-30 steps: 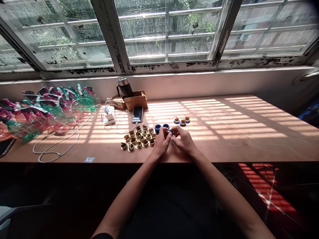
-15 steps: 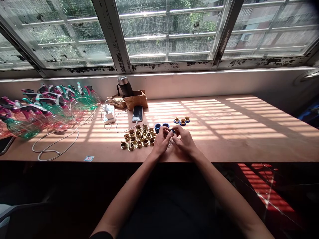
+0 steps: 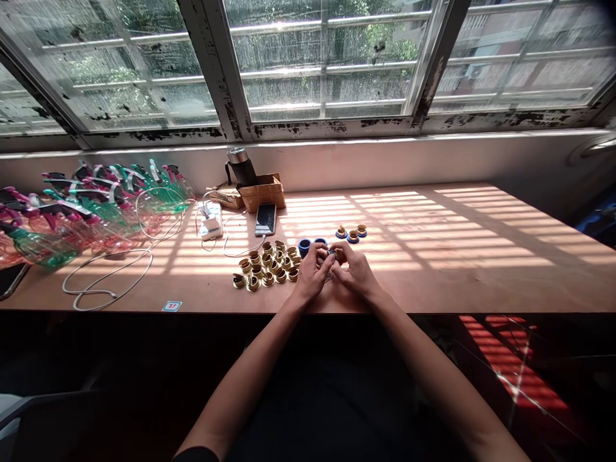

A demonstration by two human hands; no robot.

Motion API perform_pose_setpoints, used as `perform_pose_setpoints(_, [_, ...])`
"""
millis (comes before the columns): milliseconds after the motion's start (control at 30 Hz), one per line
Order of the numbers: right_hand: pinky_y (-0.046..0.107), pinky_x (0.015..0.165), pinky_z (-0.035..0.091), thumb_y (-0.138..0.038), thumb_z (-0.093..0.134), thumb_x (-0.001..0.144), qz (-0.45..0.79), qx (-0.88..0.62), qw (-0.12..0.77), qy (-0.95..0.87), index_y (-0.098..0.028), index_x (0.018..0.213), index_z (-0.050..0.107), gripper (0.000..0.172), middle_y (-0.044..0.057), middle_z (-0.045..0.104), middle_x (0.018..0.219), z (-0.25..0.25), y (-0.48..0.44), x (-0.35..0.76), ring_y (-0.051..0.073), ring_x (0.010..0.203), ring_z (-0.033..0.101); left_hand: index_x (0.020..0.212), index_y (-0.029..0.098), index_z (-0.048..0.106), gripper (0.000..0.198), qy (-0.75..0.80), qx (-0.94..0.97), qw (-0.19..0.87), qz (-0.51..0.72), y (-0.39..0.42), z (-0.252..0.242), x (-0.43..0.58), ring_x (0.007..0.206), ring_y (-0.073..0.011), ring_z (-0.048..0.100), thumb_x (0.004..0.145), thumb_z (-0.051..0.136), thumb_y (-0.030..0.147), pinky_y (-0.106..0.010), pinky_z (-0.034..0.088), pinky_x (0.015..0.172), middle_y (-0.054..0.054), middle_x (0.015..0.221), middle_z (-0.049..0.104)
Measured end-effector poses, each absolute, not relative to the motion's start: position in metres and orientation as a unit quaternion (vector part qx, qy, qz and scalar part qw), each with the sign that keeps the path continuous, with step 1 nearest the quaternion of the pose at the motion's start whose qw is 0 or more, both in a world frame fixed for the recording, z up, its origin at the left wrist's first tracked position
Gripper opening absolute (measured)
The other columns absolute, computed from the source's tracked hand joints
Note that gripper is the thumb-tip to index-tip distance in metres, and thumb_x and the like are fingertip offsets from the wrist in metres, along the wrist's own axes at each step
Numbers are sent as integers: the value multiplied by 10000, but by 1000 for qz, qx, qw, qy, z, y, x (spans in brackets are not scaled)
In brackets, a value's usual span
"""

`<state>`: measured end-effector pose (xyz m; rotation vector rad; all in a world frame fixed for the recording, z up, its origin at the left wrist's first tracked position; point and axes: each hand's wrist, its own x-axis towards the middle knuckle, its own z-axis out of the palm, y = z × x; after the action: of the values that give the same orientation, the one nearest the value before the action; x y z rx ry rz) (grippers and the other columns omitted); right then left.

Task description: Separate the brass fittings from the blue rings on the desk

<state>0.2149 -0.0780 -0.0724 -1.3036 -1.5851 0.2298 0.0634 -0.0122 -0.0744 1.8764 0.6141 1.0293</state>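
Note:
My left hand [image 3: 314, 272] and my right hand [image 3: 355, 269] meet near the table's front edge, fingers closed round one small blue and gold piece [image 3: 332, 253], mostly hidden by the fingertips. Beyond my left hand stand two round blue containers [image 3: 305, 245]. Several gold round parts [image 3: 268, 261] are grouped on the table just left of my left hand. Three gold parts with blue rims [image 3: 353, 236] sit behind my right hand. Some thin rings or wire [image 3: 329, 278] lie under my hands, partly covered.
Several spray bottles [image 3: 91, 212] crowd the left of the table [image 3: 457, 256]. White cables [image 3: 118, 296], a power strip [image 3: 210, 221], a phone [image 3: 265, 220] and a cardboard box [image 3: 264, 192] with a black flask [image 3: 242, 168] are also there. A window runs behind.
The piece between my hands has turned a little, and some gold now shows with the blue. My fingers have shifted slightly; the objects on the table have not moved.

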Motion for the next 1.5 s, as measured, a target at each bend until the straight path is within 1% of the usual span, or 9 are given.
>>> perform_pose_setpoints(167, [284, 652, 494, -225, 582, 911, 74, -552, 505, -660, -241, 1204, 569, 294, 7, 671, 825, -70, -80, 213, 189, 693, 637, 1162, 231, 523, 245, 258, 767, 415, 417, -13, -77, 63, 795, -175, 619, 1023, 577, 425, -302, 486, 768, -16, 905, 634])
perform_pose_setpoints(267, [296, 688, 506, -217, 579, 908, 71, -553, 503, -661, -244, 1211, 559, 305, 12, 672, 846, -70, -80, 212, 194, 713, 635, 1127, 232, 523, 213, 259, 775, 397, 417, -13, -79, 63, 780, -171, 595, 1035, 553, 422, -302, 464, 763, -12, 907, 625])
perform_pose_setpoints(367, [295, 679, 490, -207, 572, 902, 58, -558, 498, -661, -243, 1203, 552, 304, 5, 644, 826, -71, -80, 212, 191, 702, 611, 1130, 235, 525, 211, 255, 779, 391, 418, -13, -81, 64, 771, -167, 592, 1037, 549, 423, -300, 455, 760, -12, 924, 632])
perform_pose_setpoints(533, [290, 668, 458, -218, 569, 905, 45, -557, 494, -667, -240, 1193, 538, 291, -12, 592, 775, -71, -80, 213, 181, 680, 565, 1127, 229, 531, 226, 254, 780, 394, 415, -11, -81, 64, 720, -163, 580, 1033, 551, 433, -293, 444, 726, 0, 844, 611])
perform_pose_setpoints(667, [269, 639, 434, -262, 586, 917, 93, -536, 497, -676, -248, 1226, 511, 318, -38, 553, 753, -70, -79, 216, 158, 648, 529, 1156, 221, 511, 267, 235, 763, 444, 406, -11, -77, 63, 797, -183, 645, 1046, 513, 464, -300, 476, 756, -23, 896, 665])
perform_pose_setpoints(767, [250, 599, 402, -290, 614, 912, 143, -524, 493, -680, -253, 1208, 489, 323, -50, 541, 766, -68, -80, 218, 139, 619, 502, 1149, 207, 513, 286, 237, 763, 453, 395, -12, -74, 61, 863, -197, 668, 1058, 464, 473, -313, 482, 787, -43, 949, 680])
perform_pose_setpoints(933, [236, 570, 380, -326, 675, 886, 180, -526, 476, -681, -267, 1174, 477, 354, -57, 540, 765, -67, -81, 218, 134, 612, 481, 1088, 200, 518, 297, 248, 773, 435, 389, -12, -74, 60, 790, -170, 605, 1051, 426, 479, -306, 445, 754, -19, 918, 628])
perform_pose_setpoints(1133, [234, 575, 394, -286, 710, 825, 157, -542, 475, -675, -268, 1081, 475, 348, -60, 564, 737, -70, -80, 216, 138, 605, 504, 1066, 196, 514, 334, 232, 781, 439, 379, -12, -75, 60, 707, -154, 536, 1067, 361, 493, -299, 392, 700, 9, 820, 569])
perform_pose_setpoints(1500, [244, 596, 415, -267, 714, 831, 101, -547, 465, -689, -262, 1115, 518, 345, -50, 588, 740, -76, -78, 216, 147, 619, 527, 1068, 204, 509, 341, 229, 781, 444, 374, -11, -77, 61, 641, -148, 485, 1070, 315, 484, -295, 367, 664, 27, 764, 532])
